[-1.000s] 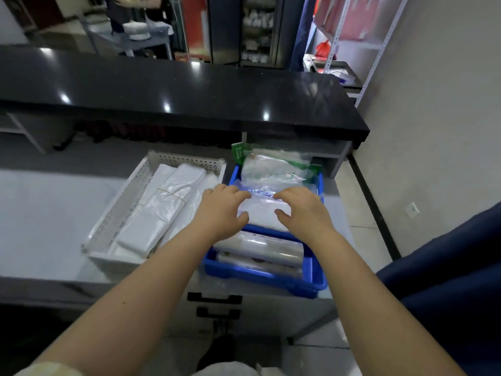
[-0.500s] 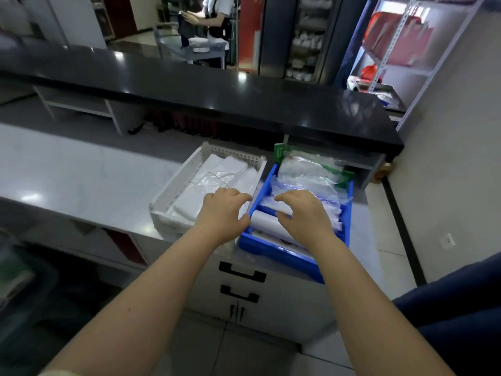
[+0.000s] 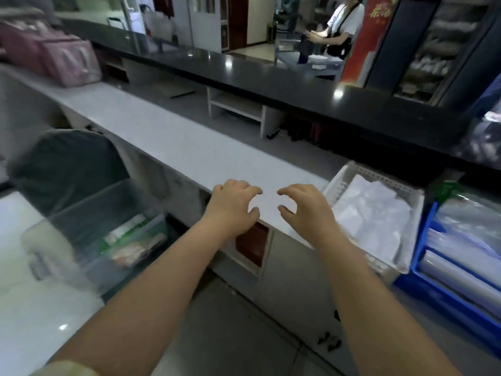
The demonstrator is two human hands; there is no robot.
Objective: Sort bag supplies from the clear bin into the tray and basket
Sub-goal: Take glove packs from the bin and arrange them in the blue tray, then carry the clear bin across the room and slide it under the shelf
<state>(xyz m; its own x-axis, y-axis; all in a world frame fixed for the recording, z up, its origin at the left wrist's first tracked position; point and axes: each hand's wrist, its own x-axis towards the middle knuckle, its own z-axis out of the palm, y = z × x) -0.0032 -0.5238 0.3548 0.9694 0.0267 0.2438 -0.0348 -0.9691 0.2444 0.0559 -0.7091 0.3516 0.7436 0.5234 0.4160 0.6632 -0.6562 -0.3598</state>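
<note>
My left hand (image 3: 232, 208) and my right hand (image 3: 305, 213) hover side by side over the front edge of the grey counter (image 3: 173, 137), fingers curled and apart, holding nothing. A clear bin (image 3: 89, 234) sits low at the left with green-and-white and pinkish packets (image 3: 130, 240) inside. To the right on the counter stands a white perforated basket (image 3: 349, 172) holding white plastic bags (image 3: 374, 218). Beside it at the far right is a blue tray (image 3: 423, 256) with clear bag rolls (image 3: 466, 240).
A black raised countertop (image 3: 271, 80) runs along the back. Pink bags (image 3: 62, 58) stand at the counter's far left. A dark chair back (image 3: 67, 164) is behind the clear bin. A person (image 3: 341, 25) stands beyond the counter. Cabinet doors (image 3: 292, 294) are below.
My view has swung left and both hands have left the blue tray, moving left past the basket to the bare counter edge. The clear bin has come into view.
</note>
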